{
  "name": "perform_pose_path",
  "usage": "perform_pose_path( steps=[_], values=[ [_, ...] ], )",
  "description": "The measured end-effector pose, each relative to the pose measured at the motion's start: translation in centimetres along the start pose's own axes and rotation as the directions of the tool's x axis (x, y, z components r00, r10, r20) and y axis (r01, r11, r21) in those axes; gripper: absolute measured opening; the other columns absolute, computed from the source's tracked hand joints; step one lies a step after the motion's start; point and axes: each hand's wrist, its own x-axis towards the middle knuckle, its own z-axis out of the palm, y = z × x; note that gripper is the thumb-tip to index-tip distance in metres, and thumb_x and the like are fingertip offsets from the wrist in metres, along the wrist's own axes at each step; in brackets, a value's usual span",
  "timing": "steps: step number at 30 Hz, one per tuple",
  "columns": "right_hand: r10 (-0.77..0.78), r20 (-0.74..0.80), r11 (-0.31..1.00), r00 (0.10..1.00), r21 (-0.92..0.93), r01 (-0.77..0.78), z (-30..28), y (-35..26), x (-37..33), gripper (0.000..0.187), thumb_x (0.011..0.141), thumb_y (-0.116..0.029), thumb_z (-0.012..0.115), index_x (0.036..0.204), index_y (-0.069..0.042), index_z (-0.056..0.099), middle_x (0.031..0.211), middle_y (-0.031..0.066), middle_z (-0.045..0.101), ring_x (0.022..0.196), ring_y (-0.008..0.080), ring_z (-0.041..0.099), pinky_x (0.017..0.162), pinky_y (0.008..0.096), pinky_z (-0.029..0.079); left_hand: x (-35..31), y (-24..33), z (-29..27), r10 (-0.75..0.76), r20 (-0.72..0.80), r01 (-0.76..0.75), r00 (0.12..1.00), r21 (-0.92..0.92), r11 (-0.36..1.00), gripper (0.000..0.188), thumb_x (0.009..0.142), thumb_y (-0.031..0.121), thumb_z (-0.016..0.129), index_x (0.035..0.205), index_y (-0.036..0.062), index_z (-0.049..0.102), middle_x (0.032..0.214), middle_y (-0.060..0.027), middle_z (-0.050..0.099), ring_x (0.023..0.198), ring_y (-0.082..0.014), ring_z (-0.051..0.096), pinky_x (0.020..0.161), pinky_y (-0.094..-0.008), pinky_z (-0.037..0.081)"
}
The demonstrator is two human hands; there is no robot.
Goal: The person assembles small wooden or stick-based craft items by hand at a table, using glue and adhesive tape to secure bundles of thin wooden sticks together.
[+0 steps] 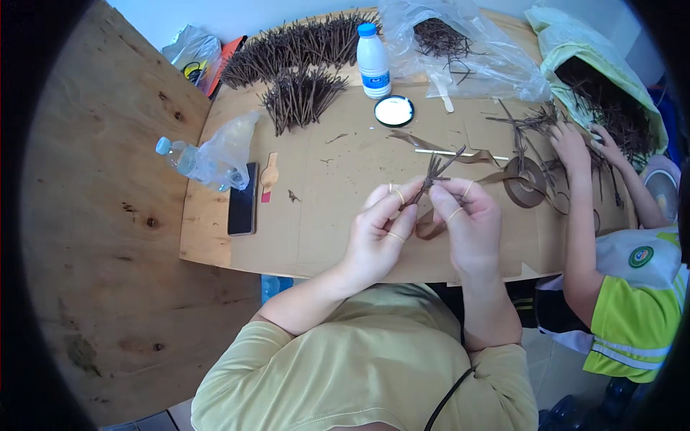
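Observation:
A small branched brown twig (pixel 434 169) stands up between my fingertips above the near part of the table. My left hand (pixel 381 228) pinches its lower stem between thumb and fingers. Closed on the twig's right side is my right hand (pixel 471 219), its thumb and index finger close to where the branches spread. Between my hands a strip of brown tape (pixel 429 228) hangs down, and another length runs right toward a brown tape roll (pixel 525 182). Thin yellowish bands circle several of my fingers. My fingers hide the bottom of the stem.
Bundled twigs (pixel 302 100) stand at the back left. A white bottle (pixel 373 65) and a dish of white paste (pixel 394 111) sit mid-table. A phone (pixel 243 201) and plastic bottle (pixel 183 154) lie left. At right, another person's hands (pixel 575 147) handle twigs beside a full sack (pixel 550 43).

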Motion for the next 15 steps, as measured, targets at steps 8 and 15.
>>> perform_pose_path(
  steps=[8,15],
  values=[
    [-0.058,0.068,0.998,0.996,0.002,0.058,-0.3,0.3,0.6,0.009,0.082,-0.004,0.058,0.089,0.002,0.058,0.079,0.0031,0.061,0.071,0.0054,0.055,0.064,0.0181,0.043,0.2,0.3,-0.3,-0.089,0.065,0.104,0.994,-0.279,0.955,0.032,0.086,-0.002,0.046,0.118,-0.0002,0.051,0.08,-0.0013,0.045,0.065,-0.0068,0.045,0.057,-0.0188,0.04],
    [-0.072,0.126,0.993,0.989,0.105,0.059,-0.1,0.8,0.7,0.009,0.082,-0.002,0.057,0.09,0.002,0.056,0.075,0.0034,0.06,0.066,0.0064,0.055,0.061,0.0194,0.044,0.2,0.1,-0.9,-0.213,0.168,0.269,0.962,-0.477,0.837,0.033,0.087,-0.001,0.046,0.12,0.0024,0.048,0.092,-0.0051,0.054,0.068,-0.008,0.047,0.057,-0.0196,0.039]
  ],
)
